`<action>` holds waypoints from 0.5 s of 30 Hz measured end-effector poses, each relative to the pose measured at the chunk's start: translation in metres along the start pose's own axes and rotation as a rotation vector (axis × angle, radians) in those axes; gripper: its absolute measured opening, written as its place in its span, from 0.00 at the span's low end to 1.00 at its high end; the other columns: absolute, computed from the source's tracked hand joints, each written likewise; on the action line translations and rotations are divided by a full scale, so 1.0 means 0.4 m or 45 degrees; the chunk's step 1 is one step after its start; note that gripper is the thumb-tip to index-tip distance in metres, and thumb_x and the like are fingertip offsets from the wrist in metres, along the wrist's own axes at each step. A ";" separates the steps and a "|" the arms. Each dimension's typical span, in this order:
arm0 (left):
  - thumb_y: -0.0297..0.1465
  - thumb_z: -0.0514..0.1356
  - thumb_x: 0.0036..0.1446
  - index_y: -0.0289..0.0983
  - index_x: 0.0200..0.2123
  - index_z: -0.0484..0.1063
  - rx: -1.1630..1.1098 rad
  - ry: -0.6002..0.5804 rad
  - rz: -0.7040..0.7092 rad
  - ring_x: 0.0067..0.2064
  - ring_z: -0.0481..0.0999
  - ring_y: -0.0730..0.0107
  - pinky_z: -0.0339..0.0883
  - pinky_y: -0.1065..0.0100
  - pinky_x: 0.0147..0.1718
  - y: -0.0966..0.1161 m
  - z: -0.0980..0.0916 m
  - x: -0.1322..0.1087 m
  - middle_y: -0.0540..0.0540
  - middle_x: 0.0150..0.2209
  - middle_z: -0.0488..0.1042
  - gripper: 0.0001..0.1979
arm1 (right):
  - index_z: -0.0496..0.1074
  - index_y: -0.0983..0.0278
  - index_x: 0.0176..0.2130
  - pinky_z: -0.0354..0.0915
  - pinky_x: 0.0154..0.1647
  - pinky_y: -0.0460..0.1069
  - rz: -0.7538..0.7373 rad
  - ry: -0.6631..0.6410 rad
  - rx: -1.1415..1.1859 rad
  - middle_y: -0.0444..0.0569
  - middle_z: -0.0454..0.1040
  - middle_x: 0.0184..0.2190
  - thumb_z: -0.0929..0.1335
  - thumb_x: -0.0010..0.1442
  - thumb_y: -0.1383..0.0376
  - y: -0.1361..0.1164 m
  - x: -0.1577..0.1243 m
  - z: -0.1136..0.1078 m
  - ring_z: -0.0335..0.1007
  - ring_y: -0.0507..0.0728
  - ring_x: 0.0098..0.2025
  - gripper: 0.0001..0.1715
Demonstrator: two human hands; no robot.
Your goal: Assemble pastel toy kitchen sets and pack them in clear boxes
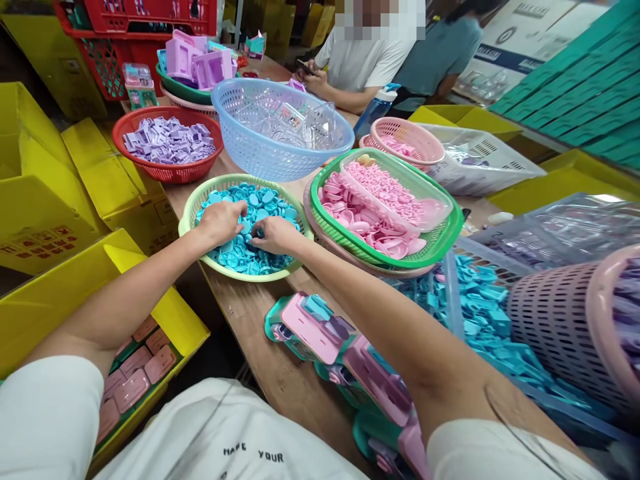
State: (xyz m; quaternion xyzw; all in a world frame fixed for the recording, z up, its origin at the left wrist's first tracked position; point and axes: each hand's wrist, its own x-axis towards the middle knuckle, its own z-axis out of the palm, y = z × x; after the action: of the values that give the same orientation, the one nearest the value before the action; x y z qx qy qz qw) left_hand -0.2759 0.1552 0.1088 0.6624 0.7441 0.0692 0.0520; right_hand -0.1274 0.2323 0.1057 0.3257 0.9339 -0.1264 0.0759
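Note:
Both hands are inside a pale green basket heaped with small blue round plastic pieces. My left hand reaches in from the left, its fingers curled down among the pieces; what they hold is hidden. Close beside it, my right hand has its thumb and fingers bent together around a blue plastic piece. Below the basket, several pink and teal toy vehicles stand in a row on the wooden table, partly under my right forearm.
A green basket of pink parts adjoins on the right. Behind are a red basket of purple parts and a blue basket of clear parts. A yellow box stands left. Two people sit across the table; one holds a phone.

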 end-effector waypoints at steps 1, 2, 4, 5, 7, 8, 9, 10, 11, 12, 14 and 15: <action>0.32 0.61 0.58 0.39 0.49 0.77 -0.001 -0.013 0.043 0.47 0.79 0.55 0.68 0.65 0.43 0.001 -0.001 0.000 0.42 0.44 0.81 0.15 | 0.76 0.66 0.38 0.59 0.33 0.48 0.033 0.052 0.150 0.48 0.75 0.27 0.68 0.59 0.60 0.012 -0.001 -0.002 0.71 0.56 0.34 0.12; 0.31 0.61 0.58 0.39 0.46 0.79 0.016 -0.053 0.090 0.48 0.79 0.55 0.68 0.66 0.42 0.002 -0.002 0.000 0.42 0.44 0.81 0.13 | 0.73 0.65 0.35 0.57 0.30 0.47 0.069 0.118 0.381 0.44 0.69 0.23 0.68 0.58 0.58 0.025 -0.003 -0.005 0.67 0.54 0.29 0.12; 0.29 0.61 0.56 0.40 0.43 0.81 0.089 -0.160 0.149 0.48 0.79 0.54 0.68 0.65 0.42 0.007 -0.005 0.003 0.41 0.44 0.81 0.12 | 0.66 0.63 0.31 0.52 0.25 0.45 0.088 0.240 1.028 0.38 0.59 0.19 0.70 0.52 0.56 0.050 -0.011 -0.019 0.57 0.50 0.23 0.14; 0.29 0.62 0.55 0.40 0.43 0.81 0.133 -0.204 0.155 0.48 0.79 0.52 0.68 0.65 0.41 0.012 -0.008 0.004 0.40 0.43 0.81 0.12 | 0.63 0.61 0.31 0.50 0.23 0.44 0.056 0.268 1.362 0.37 0.57 0.20 0.71 0.49 0.55 0.061 -0.016 -0.030 0.55 0.48 0.23 0.17; 0.28 0.62 0.54 0.38 0.41 0.82 0.200 -0.262 0.149 0.46 0.80 0.50 0.68 0.64 0.40 0.025 -0.014 0.007 0.37 0.42 0.81 0.12 | 0.59 0.60 0.32 0.47 0.21 0.42 -0.078 0.232 1.841 0.37 0.60 0.24 0.71 0.44 0.53 0.076 -0.028 -0.055 0.56 0.48 0.24 0.22; 0.28 0.62 0.53 0.37 0.40 0.82 0.218 -0.282 0.150 0.46 0.80 0.49 0.68 0.63 0.40 0.033 -0.017 0.007 0.36 0.41 0.81 0.12 | 0.59 0.60 0.34 0.47 0.21 0.41 -0.135 0.195 1.976 0.38 0.63 0.27 0.71 0.43 0.51 0.079 -0.033 -0.067 0.58 0.48 0.25 0.24; 0.28 0.62 0.53 0.36 0.39 0.82 0.225 -0.300 0.156 0.45 0.80 0.49 0.68 0.63 0.39 0.040 -0.020 0.006 0.36 0.40 0.81 0.11 | 0.60 0.59 0.35 0.46 0.20 0.41 -0.169 0.163 2.043 0.40 0.65 0.29 0.71 0.43 0.49 0.080 -0.037 -0.076 0.59 0.48 0.26 0.25; 0.27 0.62 0.53 0.35 0.38 0.82 0.224 -0.315 0.160 0.44 0.80 0.49 0.67 0.63 0.39 0.046 -0.023 0.005 0.35 0.39 0.81 0.11 | 0.60 0.60 0.36 0.45 0.20 0.41 -0.178 0.148 2.055 0.40 0.66 0.30 0.71 0.44 0.47 0.079 -0.039 -0.081 0.59 0.48 0.26 0.27; 0.26 0.62 0.53 0.35 0.38 0.82 0.213 -0.321 0.165 0.44 0.80 0.49 0.67 0.63 0.39 0.049 -0.026 0.004 0.35 0.39 0.81 0.10 | 0.61 0.60 0.36 0.44 0.20 0.41 -0.171 0.144 2.020 0.41 0.67 0.31 0.71 0.46 0.45 0.078 -0.038 -0.082 0.59 0.48 0.25 0.28; 0.26 0.62 0.53 0.35 0.37 0.82 0.188 -0.312 0.165 0.43 0.80 0.49 0.67 0.63 0.38 0.048 -0.027 0.003 0.35 0.38 0.81 0.10 | 0.61 0.60 0.35 0.43 0.20 0.42 -0.159 0.149 1.936 0.40 0.67 0.29 0.71 0.48 0.43 0.075 -0.036 -0.078 0.57 0.47 0.24 0.28; 0.27 0.62 0.53 0.35 0.37 0.82 0.076 -0.227 0.137 0.43 0.80 0.49 0.66 0.64 0.38 0.033 -0.028 0.003 0.36 0.38 0.81 0.10 | 0.63 0.61 0.32 0.46 0.21 0.43 -0.164 0.178 1.598 0.39 0.64 0.25 0.70 0.51 0.43 0.071 -0.029 -0.060 0.54 0.47 0.23 0.27; 0.29 0.63 0.53 0.35 0.37 0.82 -0.023 -0.155 0.115 0.43 0.79 0.51 0.66 0.64 0.38 0.021 -0.028 0.003 0.38 0.37 0.81 0.09 | 0.65 0.62 0.31 0.49 0.23 0.44 -0.194 0.190 1.352 0.40 0.64 0.24 0.70 0.54 0.45 0.069 -0.026 -0.048 0.55 0.48 0.23 0.24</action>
State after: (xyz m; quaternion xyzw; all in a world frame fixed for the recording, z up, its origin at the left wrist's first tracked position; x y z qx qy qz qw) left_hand -0.2699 0.1571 0.1214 0.6979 0.7082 0.0378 0.0997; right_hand -0.1031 0.2526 0.1215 0.2588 0.7653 -0.5627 -0.1751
